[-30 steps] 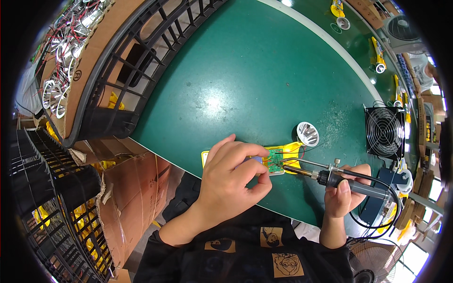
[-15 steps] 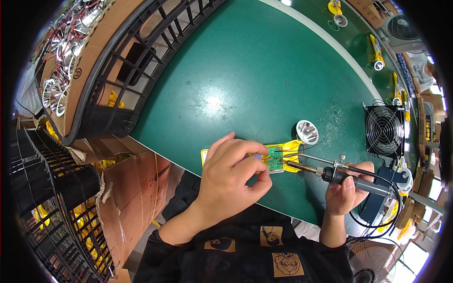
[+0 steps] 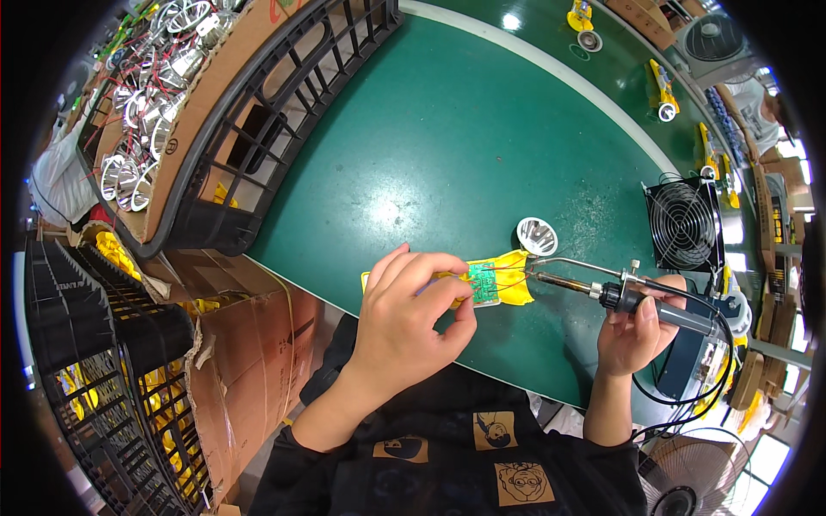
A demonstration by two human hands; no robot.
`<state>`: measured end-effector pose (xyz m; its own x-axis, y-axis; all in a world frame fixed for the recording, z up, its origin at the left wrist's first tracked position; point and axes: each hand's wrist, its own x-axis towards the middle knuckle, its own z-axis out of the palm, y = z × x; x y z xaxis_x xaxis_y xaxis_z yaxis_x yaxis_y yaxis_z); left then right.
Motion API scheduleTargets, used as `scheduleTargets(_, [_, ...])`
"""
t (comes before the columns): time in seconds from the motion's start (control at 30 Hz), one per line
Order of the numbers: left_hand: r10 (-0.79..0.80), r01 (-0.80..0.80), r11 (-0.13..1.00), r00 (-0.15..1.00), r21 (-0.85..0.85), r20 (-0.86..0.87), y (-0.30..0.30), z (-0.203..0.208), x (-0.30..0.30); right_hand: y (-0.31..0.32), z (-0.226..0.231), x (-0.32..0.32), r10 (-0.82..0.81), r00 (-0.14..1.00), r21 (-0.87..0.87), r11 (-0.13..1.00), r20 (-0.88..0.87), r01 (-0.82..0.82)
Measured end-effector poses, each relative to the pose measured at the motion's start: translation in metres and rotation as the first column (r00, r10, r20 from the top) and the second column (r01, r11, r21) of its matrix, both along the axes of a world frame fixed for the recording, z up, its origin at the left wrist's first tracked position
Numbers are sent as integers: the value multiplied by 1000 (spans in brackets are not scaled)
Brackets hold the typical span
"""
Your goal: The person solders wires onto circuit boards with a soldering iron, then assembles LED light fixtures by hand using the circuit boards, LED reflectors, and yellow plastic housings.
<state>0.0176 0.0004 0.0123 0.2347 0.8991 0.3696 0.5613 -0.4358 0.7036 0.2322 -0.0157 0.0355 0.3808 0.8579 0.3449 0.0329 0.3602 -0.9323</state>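
Note:
My left hand (image 3: 413, 314) rests over a yellow housing with a green circuit board (image 3: 484, 282). Its fingers are curled together at the board's left edge; what they pinch is hidden, though thin red wires run close by. A bluish part shows under the fingers. In my right hand (image 3: 635, 335) is a soldering iron (image 3: 658, 311) with a thin metal feed tube along it. The iron's tip points left, above the yellow end piece (image 3: 514, 277), apart from the board. A round silver reflector (image 3: 538, 236) lies just beyond, wired to the assembly.
A black fan (image 3: 685, 222) and a dark blue box (image 3: 680, 365) stand at the right, with black cables (image 3: 727, 361). At the left, a black crate (image 3: 249, 146) borders the green table (image 3: 413, 129), beside a carton of reflectors (image 3: 163, 95). More yellow assemblies (image 3: 662, 90) lie far right.
The soldering iron's tip has drawn back rightward from the circuit board to above the yellow end piece. My left hand stays at the board. The whole view has shifted slightly.

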Motion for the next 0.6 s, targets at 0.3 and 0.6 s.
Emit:
scheduleTargets(0.3, [16,-18,999,998,43,54,-1,-9,3,1,3,2,-10,998,13,1000,-60,10])
scheduleTargets(0.6, [11,-13,997,1000,71,27,-3,-7,-2,1,0,1,66,997,53,997,-30,-64])
